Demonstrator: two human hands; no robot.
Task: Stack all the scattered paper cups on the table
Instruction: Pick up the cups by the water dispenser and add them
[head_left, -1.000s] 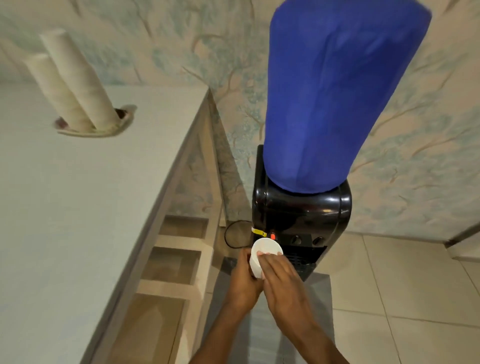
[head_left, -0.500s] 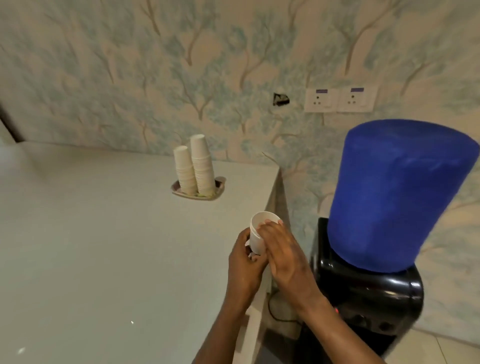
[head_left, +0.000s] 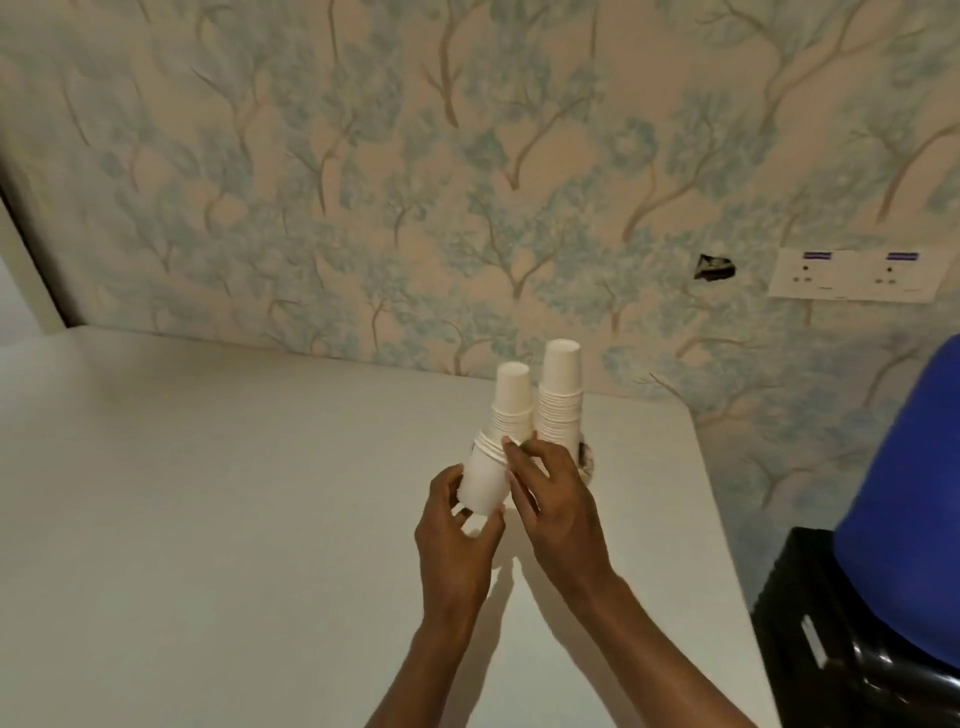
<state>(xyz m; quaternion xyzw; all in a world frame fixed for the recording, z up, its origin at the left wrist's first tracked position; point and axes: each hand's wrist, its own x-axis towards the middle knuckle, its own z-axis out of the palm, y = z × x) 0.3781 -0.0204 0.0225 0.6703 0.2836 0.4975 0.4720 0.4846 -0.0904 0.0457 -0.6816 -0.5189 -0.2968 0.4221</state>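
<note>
Paper cup (head_left: 483, 480) is held rim-up just above the tabletop (head_left: 208, 493), in front of the foot of the shorter cup stack (head_left: 511, 400). Your left hand (head_left: 457, 540) has its fingers curled round the cup's lower body. Your right hand (head_left: 556, 504) pinches the rim with its fingers, beside the taller cup stack (head_left: 560, 395).

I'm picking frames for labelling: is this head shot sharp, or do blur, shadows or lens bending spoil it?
Head view: soft overall; the left hand, right hand and held paper cups blur at their edges; the hands' shadows fall on the table between the forearms; wide-angle stretch shows toward the borders.
</note>
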